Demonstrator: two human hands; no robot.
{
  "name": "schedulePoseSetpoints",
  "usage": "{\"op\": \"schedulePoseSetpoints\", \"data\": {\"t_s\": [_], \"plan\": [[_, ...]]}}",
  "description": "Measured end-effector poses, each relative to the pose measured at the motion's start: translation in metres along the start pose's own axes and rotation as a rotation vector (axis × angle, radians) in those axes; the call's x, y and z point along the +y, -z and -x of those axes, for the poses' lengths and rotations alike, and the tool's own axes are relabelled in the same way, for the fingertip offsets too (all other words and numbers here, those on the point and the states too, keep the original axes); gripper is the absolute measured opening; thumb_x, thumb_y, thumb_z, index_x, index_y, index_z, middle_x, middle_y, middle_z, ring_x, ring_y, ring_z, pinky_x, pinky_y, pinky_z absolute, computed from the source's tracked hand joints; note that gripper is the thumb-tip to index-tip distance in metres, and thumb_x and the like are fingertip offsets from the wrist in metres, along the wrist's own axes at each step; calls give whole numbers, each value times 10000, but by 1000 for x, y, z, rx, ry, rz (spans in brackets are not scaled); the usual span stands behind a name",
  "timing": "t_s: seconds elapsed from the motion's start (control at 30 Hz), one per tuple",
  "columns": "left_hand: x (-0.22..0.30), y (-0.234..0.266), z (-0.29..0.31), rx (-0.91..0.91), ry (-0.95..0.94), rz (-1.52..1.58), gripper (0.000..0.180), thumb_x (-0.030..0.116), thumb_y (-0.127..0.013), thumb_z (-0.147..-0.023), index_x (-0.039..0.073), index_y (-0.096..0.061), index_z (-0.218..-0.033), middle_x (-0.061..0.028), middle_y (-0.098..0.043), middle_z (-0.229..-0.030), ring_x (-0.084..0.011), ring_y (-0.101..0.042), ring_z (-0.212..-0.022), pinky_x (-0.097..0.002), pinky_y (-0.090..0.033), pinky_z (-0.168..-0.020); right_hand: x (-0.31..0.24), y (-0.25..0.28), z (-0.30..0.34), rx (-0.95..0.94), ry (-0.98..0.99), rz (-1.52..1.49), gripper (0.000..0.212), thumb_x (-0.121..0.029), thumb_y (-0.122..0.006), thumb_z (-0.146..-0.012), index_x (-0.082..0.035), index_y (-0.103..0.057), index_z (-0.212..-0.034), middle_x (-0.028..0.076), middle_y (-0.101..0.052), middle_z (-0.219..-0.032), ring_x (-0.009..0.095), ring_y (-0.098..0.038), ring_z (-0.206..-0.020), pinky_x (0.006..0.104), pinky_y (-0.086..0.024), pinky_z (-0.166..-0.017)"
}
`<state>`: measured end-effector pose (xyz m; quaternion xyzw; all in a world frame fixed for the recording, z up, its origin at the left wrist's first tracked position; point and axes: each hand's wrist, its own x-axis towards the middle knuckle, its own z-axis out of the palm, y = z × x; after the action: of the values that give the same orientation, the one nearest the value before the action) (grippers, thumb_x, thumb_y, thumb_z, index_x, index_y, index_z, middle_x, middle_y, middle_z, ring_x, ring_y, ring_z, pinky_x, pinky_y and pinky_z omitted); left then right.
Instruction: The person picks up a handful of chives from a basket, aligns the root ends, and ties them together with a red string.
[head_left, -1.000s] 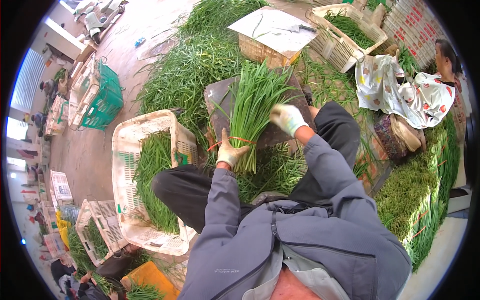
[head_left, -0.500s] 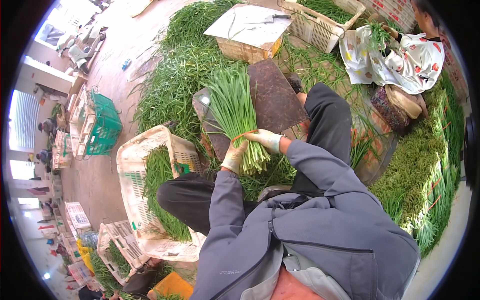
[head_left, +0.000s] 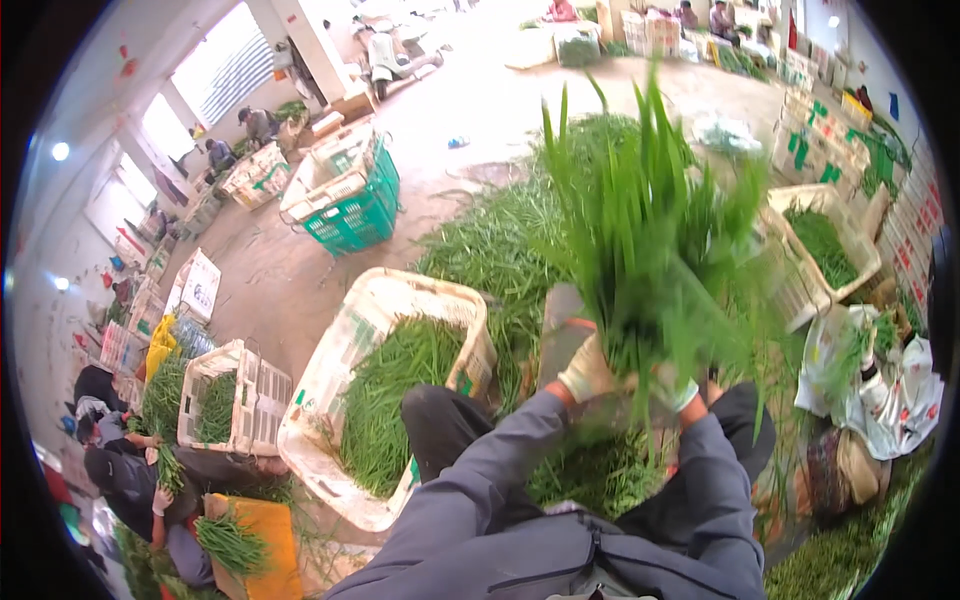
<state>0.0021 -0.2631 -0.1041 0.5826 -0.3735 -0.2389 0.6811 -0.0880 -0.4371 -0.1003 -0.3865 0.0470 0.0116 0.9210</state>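
Note:
A large bunch of garlic chives [head_left: 650, 250] stands upright in front of me, its leaves fanned out and smeared by motion. My left hand [head_left: 588, 368], in a pale glove, is closed around the lower left side of the bunch. At the lower right, my gloved right hand [head_left: 674, 388] grips it too, its fingers partly hidden by leaves and blur. Part of an orange band shows by the left hand. Behind the bunch, a dark board [head_left: 562, 325] is mostly covered. Loose chives [head_left: 600, 470] lie between my legs.
A white crate [head_left: 290, 450] of loose greens stands by my left knee. Beyond it is a green and white crate [head_left: 350, 215]. Cut greens [head_left: 490, 235] heap on the floor ahead. Co-workers sit at left [head_left: 120, 480] and right [head_left: 885, 390]. Another crate [head_left: 775, 200] stands at far right.
My view has tilted up and swung. The bunch, earlier lying over the board with its cut ends toward me, is now lifted upright, its leaves spreading. Both hands have stayed on it.

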Motion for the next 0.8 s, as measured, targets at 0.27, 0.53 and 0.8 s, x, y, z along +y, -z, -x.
{"op": "schedulePoseSetpoints", "data": {"t_s": [0.27,0.53,0.8], "plan": [[-35,15,48,40,192,-150,879,352,-873,-678,41,-411,-1358,-114,-612,-1206,-255,-572,-1151,-395,-455,-994,53,1,23,111,-163,983,658,-295,-720,-844,-18,-462,-1383,135,-552,-1361,265,-536,-1234,405,-443,-1037],[-36,16,34,-4,264,-122,858,317,-868,-687,36,-414,-1359,-112,-619,-1194,-237,-575,-1141,-382,-458,-990,48,4,16,138,-175,1081,652,-322,-703,-856,-19,-469,-1384,144,-558,-1356,270,-544,-1225,409,-445,-1027],[-34,34,52,19,330,-146,839,282,-863,-696,30,-417,-1360,-110,-625,-1182,-219,-578,-1132,-370,-461,-986,64,-6,5,105,-164,1088,648,-349,-686,-868,-21,-476,-1386,153,-564,-1351,275,-552,-1217,412,-448,-1017]]}}
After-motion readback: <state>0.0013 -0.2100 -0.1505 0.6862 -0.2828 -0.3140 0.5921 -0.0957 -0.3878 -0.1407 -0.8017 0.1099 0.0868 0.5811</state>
